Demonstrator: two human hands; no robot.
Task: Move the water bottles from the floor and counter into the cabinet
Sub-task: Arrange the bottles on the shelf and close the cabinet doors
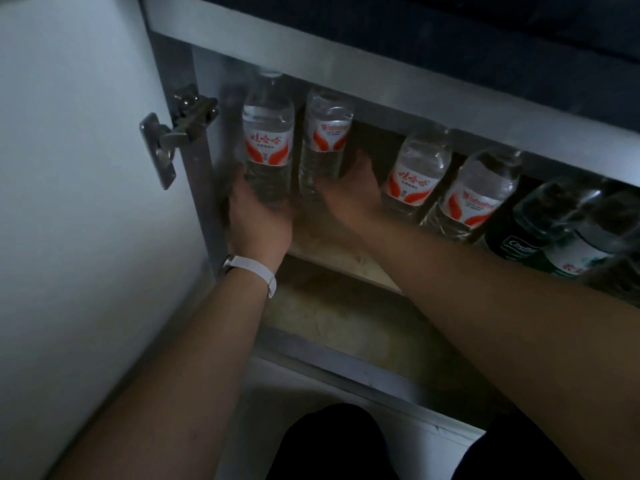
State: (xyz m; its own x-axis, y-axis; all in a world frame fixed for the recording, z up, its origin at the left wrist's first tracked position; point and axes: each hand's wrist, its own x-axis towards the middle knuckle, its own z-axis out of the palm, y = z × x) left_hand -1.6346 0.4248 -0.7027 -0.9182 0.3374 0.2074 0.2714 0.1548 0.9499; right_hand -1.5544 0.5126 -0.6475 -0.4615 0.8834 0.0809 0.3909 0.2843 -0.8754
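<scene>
Both my hands reach into the open cabinet [346,95]. My left hand [258,216] wraps the base of a clear water bottle [267,133] with a red-and-white label, standing at the far left of the shelf. My right hand [349,194] grips the lower part of a second bottle [323,140] of the same kind, right beside the first. Two more red-labelled bottles [417,168] [476,195] stand to the right on the shelf. Further right are darker bottles with green labels [540,220]. The bottle caps are hidden behind the cabinet's top rail.
The white cabinet door [76,168] is swung open on my left, with a metal hinge [180,129] at its edge. The dark counter [485,32] overhangs above. The shelf's front edge [346,265] and the cabinet's bottom sill [363,368] lie below my arms. My knees [329,445] are at the bottom.
</scene>
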